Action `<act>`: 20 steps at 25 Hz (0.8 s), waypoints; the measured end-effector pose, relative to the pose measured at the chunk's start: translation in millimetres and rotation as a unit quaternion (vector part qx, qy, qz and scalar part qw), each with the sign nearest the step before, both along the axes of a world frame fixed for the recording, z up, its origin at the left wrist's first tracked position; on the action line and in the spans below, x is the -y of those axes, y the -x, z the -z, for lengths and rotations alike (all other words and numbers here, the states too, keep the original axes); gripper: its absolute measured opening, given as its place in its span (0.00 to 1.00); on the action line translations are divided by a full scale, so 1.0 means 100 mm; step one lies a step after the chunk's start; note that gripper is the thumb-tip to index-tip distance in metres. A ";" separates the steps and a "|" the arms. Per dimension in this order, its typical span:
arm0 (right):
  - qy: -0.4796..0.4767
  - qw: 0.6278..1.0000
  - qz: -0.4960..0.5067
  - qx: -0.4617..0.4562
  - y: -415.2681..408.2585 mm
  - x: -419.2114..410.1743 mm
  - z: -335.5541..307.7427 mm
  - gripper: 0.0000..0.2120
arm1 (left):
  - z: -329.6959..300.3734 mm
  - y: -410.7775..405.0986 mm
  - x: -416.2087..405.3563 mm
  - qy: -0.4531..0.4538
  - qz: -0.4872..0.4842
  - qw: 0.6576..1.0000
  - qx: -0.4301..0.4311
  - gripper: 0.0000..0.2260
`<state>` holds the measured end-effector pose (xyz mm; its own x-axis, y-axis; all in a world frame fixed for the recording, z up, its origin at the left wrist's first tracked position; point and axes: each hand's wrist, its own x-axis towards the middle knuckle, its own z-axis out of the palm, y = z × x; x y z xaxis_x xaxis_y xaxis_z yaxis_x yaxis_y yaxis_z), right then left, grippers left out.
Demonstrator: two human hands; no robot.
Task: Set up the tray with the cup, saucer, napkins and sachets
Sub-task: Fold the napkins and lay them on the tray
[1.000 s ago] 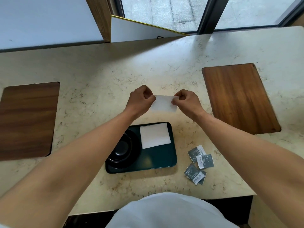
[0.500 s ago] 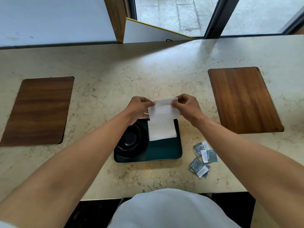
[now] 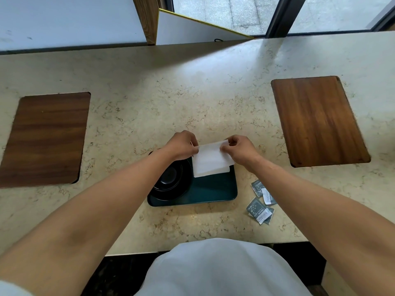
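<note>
A dark green tray (image 3: 213, 189) lies on the marble counter in front of me. On its left half a black cup (image 3: 171, 180) sits in a black saucer (image 3: 181, 192), partly hidden by my left forearm. My left hand (image 3: 181, 145) and my right hand (image 3: 239, 149) each pinch a top corner of a white napkin (image 3: 211, 157), held low over another white napkin (image 3: 201, 173) that rests on the tray's far right part. Several grey sachets (image 3: 259, 200) lie on the counter just right of the tray.
Two wooden panels are set into the counter, one at the left (image 3: 44, 137) and one at the right (image 3: 316, 120). A wall, a white board with a gold edge (image 3: 192, 28) and window frames stand beyond the far edge. The near edge runs just below the tray.
Both hands have come down and toward me with the napkin, from above the counter beyond the tray to just over the napkin lying on the tray.
</note>
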<state>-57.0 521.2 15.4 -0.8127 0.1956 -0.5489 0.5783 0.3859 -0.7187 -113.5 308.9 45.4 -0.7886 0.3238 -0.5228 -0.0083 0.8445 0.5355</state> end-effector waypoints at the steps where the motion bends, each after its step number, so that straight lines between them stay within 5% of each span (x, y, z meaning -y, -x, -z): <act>1: -0.014 1.000 -0.012 0.005 -0.01 0.01 0.02 0.13 | 0.02 0.01 -0.01 0.009 0.010 1.000 -0.001 0.05; 8: -0.122 0.988 -0.091 0.004 0.00 0.06 0.05 0.08 | 0.15 0.05 -0.02 0.065 0.062 0.996 -0.015 0.07; 20: -0.263 0.946 -0.189 0.009 0.00 0.10 -0.09 0.15 | 0.13 0.06 -0.07 0.175 0.165 0.967 -0.078 0.07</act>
